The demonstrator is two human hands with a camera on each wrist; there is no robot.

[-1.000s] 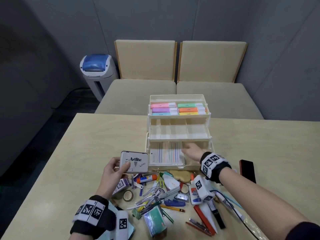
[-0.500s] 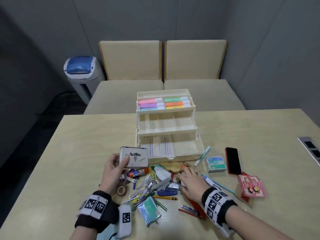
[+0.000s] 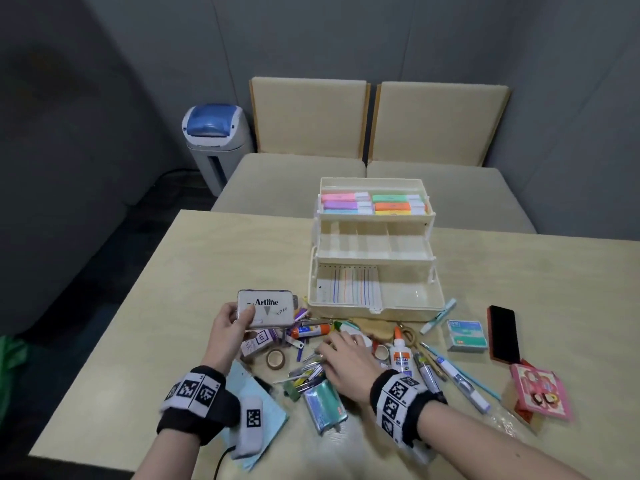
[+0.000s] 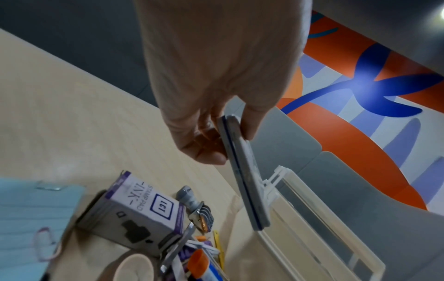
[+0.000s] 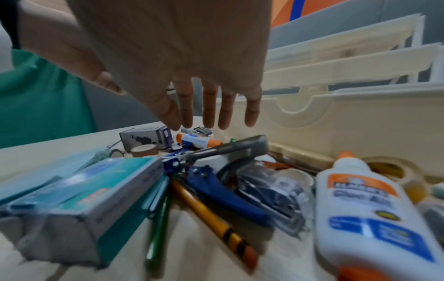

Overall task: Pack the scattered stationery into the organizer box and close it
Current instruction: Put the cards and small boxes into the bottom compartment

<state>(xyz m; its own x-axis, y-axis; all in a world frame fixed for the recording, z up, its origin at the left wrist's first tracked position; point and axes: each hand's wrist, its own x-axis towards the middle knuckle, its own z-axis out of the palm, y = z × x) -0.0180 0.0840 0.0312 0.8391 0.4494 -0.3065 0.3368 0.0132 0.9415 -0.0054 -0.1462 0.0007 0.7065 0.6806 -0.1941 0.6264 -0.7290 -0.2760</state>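
Your organizer box [image 3: 375, 271] at frame centre is cream, its top tray holding pink, purple, green and orange blocks. At lower right, your glue bottle [image 3: 401, 355] is white, orange-capped. Wristbands carry black-and-white squares.

Organizer box [image 3: 375, 268] open on surface [image 3: 519, 271], three tiers stepped back; top tier holds coloured highlighters [image 3: 374, 203], middle tier bare, bottom holds ruled card [image 3: 346, 285]. Left hand [image 3: 227, 327] grips Artline stamp pad [image 3: 266, 309], raised above stationery pile [image 3: 311, 362]. Right hand [image 3: 346, 365] fingers spread, palm down over pile. Glue bottle [image 3: 401, 356] just right of right hand. Staple box [image 3: 465, 335], black eraser block [image 3: 504, 333], pink card pack [image 3: 540, 391] further right. Blue-lidded bin [image 3: 216, 140] and two beige chairs [image 3: 374, 133] behind.
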